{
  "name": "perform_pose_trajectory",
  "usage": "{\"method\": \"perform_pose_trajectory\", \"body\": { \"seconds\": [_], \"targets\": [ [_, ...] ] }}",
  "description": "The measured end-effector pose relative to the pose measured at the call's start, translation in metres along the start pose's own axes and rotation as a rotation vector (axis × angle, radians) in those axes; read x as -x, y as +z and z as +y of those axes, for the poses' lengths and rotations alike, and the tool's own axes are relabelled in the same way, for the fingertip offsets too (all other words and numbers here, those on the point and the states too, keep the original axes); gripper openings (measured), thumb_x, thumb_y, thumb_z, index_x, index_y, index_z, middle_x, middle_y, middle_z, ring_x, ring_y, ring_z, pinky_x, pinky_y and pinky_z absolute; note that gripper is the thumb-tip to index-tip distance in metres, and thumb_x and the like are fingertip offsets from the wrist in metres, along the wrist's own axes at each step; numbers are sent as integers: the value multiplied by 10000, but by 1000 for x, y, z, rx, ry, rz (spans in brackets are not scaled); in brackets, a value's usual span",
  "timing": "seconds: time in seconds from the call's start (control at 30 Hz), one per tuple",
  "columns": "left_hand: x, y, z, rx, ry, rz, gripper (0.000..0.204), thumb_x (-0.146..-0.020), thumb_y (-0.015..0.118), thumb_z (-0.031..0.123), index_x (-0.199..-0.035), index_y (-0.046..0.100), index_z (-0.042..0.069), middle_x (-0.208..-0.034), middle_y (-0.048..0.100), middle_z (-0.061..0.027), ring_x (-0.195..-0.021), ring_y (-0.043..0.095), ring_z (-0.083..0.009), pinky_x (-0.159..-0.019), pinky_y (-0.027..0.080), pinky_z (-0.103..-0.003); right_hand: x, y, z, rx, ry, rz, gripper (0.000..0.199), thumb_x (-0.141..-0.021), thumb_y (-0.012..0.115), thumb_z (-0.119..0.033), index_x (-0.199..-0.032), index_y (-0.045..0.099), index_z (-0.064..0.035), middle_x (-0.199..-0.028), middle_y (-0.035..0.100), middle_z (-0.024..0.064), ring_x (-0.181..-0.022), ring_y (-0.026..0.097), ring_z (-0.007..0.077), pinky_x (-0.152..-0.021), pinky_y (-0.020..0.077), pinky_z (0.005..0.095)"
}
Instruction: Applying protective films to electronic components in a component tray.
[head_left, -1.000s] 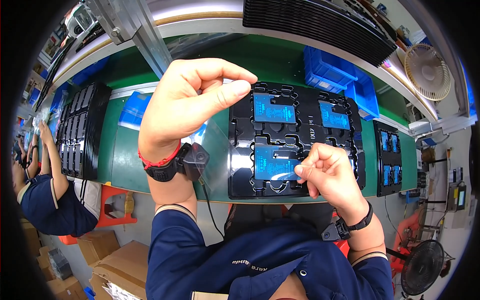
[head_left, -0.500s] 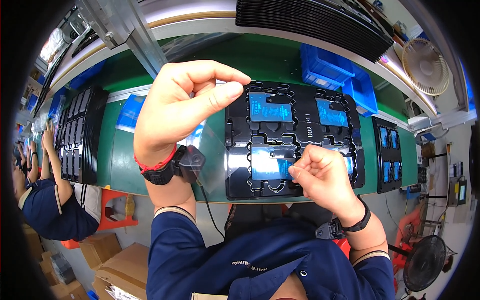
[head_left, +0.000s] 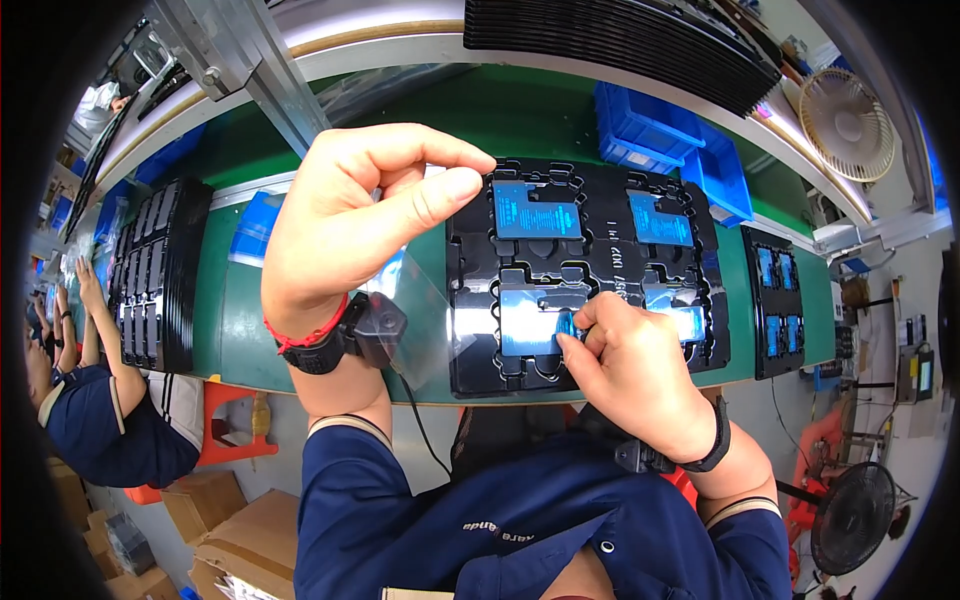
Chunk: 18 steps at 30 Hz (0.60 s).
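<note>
My left hand (head_left: 370, 215) is raised left of the black tray (head_left: 610, 345), index finger and thumb a little apart with nothing visible between their tips. Its other fingers curl inward, partly hidden. Beside that wrist is a clear sheet (head_left: 430, 330); what supports it is unclear. My right hand (head_left: 630, 350) pinches a lifted edge of blue film (head_left: 567, 323) on the near-left flat part (head_left: 528, 325), which lies in a tray recess under bright glare. Further blue-faced flat parts sit at far left (head_left: 537, 212), far right (head_left: 660, 220) and near right (head_left: 690, 322), the last partly covered by my hand.
Another tray with blue-faced parts (head_left: 778, 300) lies to the right. Black trays (head_left: 160, 275) are stacked on the left, near a co-worker (head_left: 115, 410). Blue bins (head_left: 650, 130) stand behind the tray. Dark stacked trays (head_left: 620, 50) rest on the shelf above the green bench (head_left: 250, 320).
My right hand has shifted slightly left, and the blue film at its fingertips now stands up from the part. My left hand has barely moved.
</note>
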<state>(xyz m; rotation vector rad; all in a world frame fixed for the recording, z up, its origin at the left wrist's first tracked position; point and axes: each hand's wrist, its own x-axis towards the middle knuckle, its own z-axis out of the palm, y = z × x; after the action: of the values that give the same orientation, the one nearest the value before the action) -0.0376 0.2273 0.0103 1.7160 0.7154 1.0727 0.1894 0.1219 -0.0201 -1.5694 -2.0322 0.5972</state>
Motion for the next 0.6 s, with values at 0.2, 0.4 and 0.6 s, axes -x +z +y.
{"method": "perform_pose_trajectory", "body": {
  "seconds": [0.2, 0.4, 0.6],
  "targets": [
    [0, 0, 2, -7, 13, 9, 228, -842, 666, 159, -954, 657, -39, -560, 443, 97, -529, 337, 17, -487, 256, -181, -2, -6, -8, 159, -48, -30, 127, -738, 610, -3, -783, 494, 23, -671, 586, 194, -638, 601, 372, -551, 477, 429],
    [1, -3, 1, -9, 22, 2, 214, -845, 662, 148, -948, 659, -39, -556, 441, 96, -528, 343, 19, -487, 262, -180, -3, -18, -1, -322, -72, -244, 119, -743, 625, 0, -768, 509, 1, -740, 583, 163, -747, 607, 334, -668, 489, 366],
    [0, -8, 8, -72, -79, -61, 256, -852, 616, 145, -1015, 643, -50, -840, 644, -31, -715, 505, -29, -637, 370, -174, -1, -31, 14, -960, 140, -290, 107, -838, 622, -2, -785, 536, -36, -853, 581, 47, -810, 541, 69, -711, 450, 217]
  ]
}}
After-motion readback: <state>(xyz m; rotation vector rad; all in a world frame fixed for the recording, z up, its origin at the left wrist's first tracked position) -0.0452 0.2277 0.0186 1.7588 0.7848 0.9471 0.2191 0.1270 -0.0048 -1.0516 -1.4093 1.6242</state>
